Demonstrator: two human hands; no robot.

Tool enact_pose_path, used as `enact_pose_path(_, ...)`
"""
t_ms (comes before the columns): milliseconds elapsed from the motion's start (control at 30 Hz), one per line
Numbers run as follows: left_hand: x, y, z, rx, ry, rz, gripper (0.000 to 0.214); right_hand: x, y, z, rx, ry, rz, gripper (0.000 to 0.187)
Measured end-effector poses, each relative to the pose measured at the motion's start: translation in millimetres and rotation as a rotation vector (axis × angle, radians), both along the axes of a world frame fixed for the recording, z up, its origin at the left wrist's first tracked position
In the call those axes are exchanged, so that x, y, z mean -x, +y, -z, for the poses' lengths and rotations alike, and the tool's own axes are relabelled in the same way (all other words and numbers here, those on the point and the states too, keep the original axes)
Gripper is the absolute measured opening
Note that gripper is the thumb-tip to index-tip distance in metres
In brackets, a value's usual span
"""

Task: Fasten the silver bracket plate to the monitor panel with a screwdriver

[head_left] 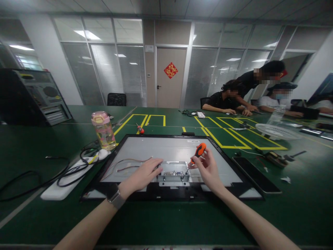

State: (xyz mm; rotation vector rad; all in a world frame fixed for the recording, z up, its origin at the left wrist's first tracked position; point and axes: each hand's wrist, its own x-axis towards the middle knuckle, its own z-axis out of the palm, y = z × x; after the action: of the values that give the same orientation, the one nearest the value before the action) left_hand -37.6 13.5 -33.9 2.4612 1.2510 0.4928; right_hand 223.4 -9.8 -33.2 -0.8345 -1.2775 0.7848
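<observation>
Head — left hand [150, 169] palm-down, right hand [208, 167] gripping screwdriver [199, 150]

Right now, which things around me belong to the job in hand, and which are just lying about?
Seem part of the job:
- orange-and-black screwdriver, in your right hand
- metal housing at its tip, left hand at one end
- dark-framed panel beneath

Seem just lying about:
- pink-lidded bottle
- phone
- white power strip
- computer tower

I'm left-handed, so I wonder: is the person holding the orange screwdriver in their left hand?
No, the right hand holds the orange screwdriver, while the left hand is by the metal bracket.
</observation>
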Motion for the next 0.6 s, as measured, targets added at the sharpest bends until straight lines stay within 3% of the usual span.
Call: enact_pose_path(600, -1.2, 0.4, -0.2, -0.04, 0.007, 0.037, 0.042, 1.1, -1.9, 1.7, -0.007, -0.063, -0.018, 0.033)
